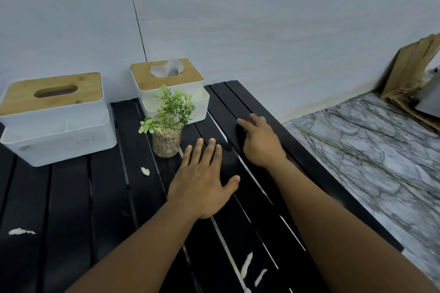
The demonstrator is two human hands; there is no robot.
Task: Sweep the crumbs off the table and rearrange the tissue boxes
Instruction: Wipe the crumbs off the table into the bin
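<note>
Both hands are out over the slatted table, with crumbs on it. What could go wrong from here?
1. The left hand sits close to the plant glass; a sideways sweep might tip it.
2. The table has gaps between its slats, so the near crumbs may lodge there.
3. The far-left crumb lies well away from the left hand and the right hand and could be missed.

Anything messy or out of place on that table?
Yes. White scraps litter the black table: one beside the potted plant, one near the left edge, two at bottom centre. The tissue boxes aren't lined up: the left box sits nearer than the right box, which alone shows a tissue.
</note>
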